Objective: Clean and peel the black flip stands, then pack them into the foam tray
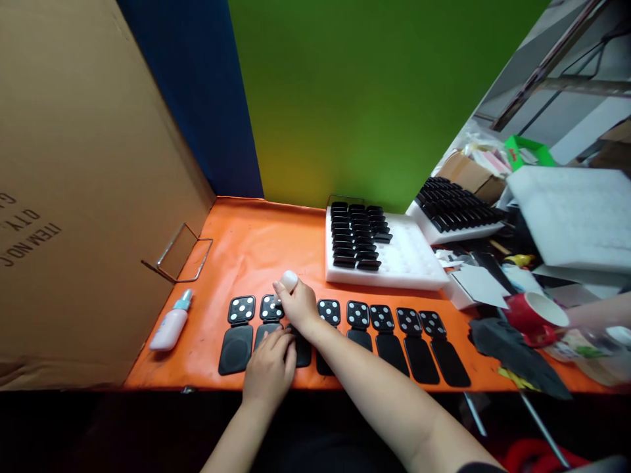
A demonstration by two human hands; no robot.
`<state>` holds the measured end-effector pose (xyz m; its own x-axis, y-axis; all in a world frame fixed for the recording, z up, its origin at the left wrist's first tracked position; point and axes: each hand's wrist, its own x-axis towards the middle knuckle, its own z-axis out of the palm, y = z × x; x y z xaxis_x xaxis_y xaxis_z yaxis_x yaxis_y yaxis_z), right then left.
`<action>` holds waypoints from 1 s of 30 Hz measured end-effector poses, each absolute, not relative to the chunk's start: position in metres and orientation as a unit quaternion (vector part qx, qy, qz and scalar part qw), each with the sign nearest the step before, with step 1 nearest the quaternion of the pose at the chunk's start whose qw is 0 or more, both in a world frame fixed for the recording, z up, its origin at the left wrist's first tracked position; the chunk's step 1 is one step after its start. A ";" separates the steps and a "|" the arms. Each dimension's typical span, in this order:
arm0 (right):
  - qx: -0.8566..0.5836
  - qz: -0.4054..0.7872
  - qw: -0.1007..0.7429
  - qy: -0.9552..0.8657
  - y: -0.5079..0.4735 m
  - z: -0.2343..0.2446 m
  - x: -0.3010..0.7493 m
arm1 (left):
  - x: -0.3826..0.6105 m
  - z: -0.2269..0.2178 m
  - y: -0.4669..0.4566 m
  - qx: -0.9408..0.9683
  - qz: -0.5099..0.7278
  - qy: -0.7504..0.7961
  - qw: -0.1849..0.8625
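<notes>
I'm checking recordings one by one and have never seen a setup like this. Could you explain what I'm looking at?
There is no machine here: these are a person's two bare hands. The single picture comes from a camera worn on the head, looking forward and down.

On the orange work surface lies a row of black two-part pieces, their upper parts marked with pale dots. The right hand grips a small white object, mostly hidden, so I can't say what it is. The left hand lies over lower parts in the row.

Behind, a white tray holds upright black items. At the picture's left stands a pink bottle beside a cardboard box.
</notes>
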<state>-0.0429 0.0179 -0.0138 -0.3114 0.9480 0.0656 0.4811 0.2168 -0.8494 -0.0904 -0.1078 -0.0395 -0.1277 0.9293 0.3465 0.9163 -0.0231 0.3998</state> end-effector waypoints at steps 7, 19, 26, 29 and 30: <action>-0.488 0.404 0.331 -0.699 0.022 -0.010 -0.046 | -0.088 -0.037 -0.107 0.663 0.276 0.696 0.011; -0.446 0.438 0.289 -0.725 0.005 -0.002 -0.085 | -0.146 -0.033 -0.121 0.627 0.257 0.735 -0.032; -0.433 0.341 0.267 -0.790 0.001 -0.011 -0.101 | -0.144 -0.040 -0.121 0.616 0.254 0.744 -0.047; -0.438 0.335 0.262 -0.792 0.004 -0.010 -0.099 | -0.143 -0.040 -0.121 0.610 0.254 0.749 -0.050; -0.443 0.342 0.259 -0.787 0.006 -0.009 -0.099 | -0.143 -0.040 -0.121 0.607 0.254 0.751 -0.052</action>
